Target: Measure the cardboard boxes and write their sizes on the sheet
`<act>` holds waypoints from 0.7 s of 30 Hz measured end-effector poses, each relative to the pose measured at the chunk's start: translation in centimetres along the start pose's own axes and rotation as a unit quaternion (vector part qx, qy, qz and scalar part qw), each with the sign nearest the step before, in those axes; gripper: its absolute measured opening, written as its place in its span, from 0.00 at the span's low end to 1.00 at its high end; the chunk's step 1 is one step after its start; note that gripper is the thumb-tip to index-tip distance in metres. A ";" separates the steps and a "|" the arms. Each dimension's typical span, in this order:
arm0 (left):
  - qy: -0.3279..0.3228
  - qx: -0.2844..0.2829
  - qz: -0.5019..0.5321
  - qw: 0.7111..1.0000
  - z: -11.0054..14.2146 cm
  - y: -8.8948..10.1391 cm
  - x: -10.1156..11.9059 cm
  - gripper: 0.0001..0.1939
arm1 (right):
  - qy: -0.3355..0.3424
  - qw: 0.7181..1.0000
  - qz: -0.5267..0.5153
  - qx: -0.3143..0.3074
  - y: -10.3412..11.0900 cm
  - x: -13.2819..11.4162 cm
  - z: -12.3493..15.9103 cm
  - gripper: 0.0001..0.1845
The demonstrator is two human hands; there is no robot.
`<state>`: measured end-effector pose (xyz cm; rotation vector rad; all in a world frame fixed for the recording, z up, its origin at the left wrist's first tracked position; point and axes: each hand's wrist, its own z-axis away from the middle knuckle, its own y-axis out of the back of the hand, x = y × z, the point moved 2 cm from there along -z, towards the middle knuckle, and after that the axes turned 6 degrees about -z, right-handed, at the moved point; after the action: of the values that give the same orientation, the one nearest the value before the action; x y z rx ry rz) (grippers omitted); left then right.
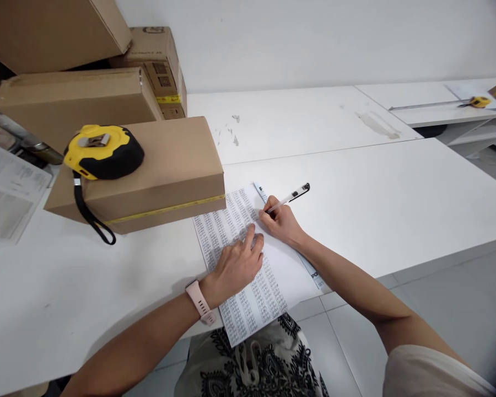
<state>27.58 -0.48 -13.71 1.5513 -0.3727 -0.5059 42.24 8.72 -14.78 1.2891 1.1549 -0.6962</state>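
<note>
My right hand (pixel 281 223) is closed round a pen (pixel 291 197) with a clear barrel and black clip, its lower end at a sheet of paper. Rows of small handwriting-like marks cover the left part of the paper (pixel 248 314); its right part is blank. My left hand (pixel 240 262) lies on the marked columns, fingers spread, index finger pointing towards the pen. A light blue printed edge of another sheet or pad (pixel 316 278) shows under the paper's right side. The pen tip is hidden by my right fingers.
A cardboard box (pixel 177 149) stands left of the paper, with a yellow and black tape measure (pixel 103 151) on top. More boxes (pixel 82 94) are stacked behind. Another tape measure (pixel 479 102) lies far right, its blade extended. The white table (pixel 397 204) ends at its front edge.
</note>
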 end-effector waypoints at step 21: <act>0.002 -0.004 -0.007 1.000 -0.1 0.0 0.0 0.22 | 0.004 1.000 0.009 0.014 0.0 0.0 0.0 0.09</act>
<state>27.63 -0.43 -13.69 1.5482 -0.3571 -0.5135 42.29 8.71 -14.76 1.3241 1.1429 -0.6968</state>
